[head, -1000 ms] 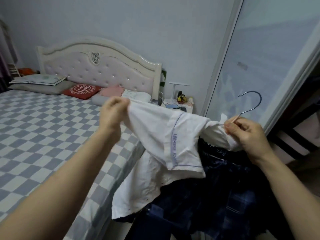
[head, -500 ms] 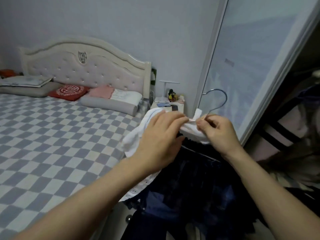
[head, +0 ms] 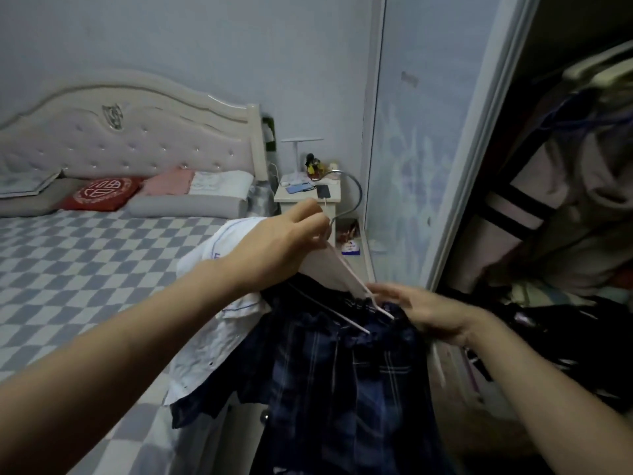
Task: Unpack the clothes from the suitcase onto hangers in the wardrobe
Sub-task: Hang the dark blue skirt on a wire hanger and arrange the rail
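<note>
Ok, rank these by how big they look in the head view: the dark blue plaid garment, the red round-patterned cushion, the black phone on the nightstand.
1. Dark blue plaid garment, though nearness to the camera inflates it.
2. Red round-patterned cushion.
3. Black phone.

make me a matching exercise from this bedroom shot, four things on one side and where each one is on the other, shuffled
Things:
1. red cushion
2. phone
3. white shirt
4. dark plaid garment

Places:
A. hanging from the hanger, below both hands
B. on the bed, near the headboard
C. draped over the hanger on its bed side
D. on the bedside table

Pairs: 1-B, 2-D, 3-C, 4-A
</note>
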Action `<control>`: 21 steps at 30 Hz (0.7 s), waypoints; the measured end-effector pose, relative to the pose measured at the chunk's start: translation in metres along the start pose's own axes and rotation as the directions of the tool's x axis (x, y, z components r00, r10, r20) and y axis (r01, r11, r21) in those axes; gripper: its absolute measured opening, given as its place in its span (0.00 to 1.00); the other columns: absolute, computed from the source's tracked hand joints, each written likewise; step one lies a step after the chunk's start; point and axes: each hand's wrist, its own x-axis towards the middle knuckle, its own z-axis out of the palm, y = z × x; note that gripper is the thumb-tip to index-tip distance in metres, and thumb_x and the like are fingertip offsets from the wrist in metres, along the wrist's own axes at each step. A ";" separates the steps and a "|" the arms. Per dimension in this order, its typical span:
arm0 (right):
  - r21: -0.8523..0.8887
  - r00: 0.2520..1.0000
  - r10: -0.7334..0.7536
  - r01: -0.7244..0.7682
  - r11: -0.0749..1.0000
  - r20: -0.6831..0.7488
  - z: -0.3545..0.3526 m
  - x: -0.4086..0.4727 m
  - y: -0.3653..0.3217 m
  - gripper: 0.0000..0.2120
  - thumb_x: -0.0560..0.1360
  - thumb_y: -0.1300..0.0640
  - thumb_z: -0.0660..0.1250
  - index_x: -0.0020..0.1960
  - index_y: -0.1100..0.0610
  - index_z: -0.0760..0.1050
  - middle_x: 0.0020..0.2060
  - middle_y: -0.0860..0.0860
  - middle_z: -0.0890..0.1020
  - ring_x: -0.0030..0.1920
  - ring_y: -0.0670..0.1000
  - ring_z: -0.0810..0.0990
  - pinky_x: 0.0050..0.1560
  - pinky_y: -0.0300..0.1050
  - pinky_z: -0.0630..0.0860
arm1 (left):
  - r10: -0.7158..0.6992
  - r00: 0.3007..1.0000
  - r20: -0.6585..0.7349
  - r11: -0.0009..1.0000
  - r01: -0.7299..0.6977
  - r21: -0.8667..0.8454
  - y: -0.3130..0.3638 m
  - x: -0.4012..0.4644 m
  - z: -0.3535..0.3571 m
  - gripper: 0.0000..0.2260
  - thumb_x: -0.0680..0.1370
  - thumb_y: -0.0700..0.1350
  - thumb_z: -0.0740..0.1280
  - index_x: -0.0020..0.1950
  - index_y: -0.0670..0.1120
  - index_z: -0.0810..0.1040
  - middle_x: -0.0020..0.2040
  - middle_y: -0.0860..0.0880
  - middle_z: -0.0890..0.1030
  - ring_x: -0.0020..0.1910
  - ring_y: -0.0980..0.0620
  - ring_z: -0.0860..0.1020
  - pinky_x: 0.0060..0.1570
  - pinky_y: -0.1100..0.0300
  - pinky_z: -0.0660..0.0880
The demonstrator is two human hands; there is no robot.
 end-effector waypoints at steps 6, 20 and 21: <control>0.247 0.997 -0.024 0.040 0.968 -0.068 0.047 0.030 0.037 0.34 0.71 0.54 0.71 0.72 0.55 0.60 0.56 0.46 0.77 0.59 0.50 0.77 0.64 0.49 0.72 | 0.069 0.997 0.024 0.991 -0.071 0.110 -0.003 -0.005 -0.007 0.03 0.75 0.39 0.59 0.42 0.44 0.70 0.45 0.46 0.72 0.38 0.49 0.70 0.39 0.68 0.61; 0.283 0.849 -0.142 0.320 0.904 -0.509 -0.003 0.052 -0.012 0.09 0.81 0.59 0.56 0.50 0.56 0.75 0.39 0.48 0.82 0.37 0.43 0.82 0.37 0.35 0.77 | 0.004 1.000 0.024 0.968 -0.009 0.250 -0.027 -0.031 -0.020 0.04 0.75 0.36 0.56 0.42 0.43 0.67 0.40 0.41 0.73 0.37 0.42 0.71 0.37 0.50 0.70; 0.237 0.840 -0.185 0.344 0.909 -0.510 -0.010 0.049 -0.020 0.10 0.81 0.59 0.55 0.48 0.55 0.75 0.36 0.46 0.83 0.34 0.41 0.81 0.35 0.33 0.77 | -0.013 0.999 0.034 0.963 0.003 0.271 -0.027 -0.031 -0.020 0.04 0.75 0.36 0.56 0.42 0.45 0.67 0.38 0.41 0.73 0.37 0.43 0.69 0.37 0.52 0.69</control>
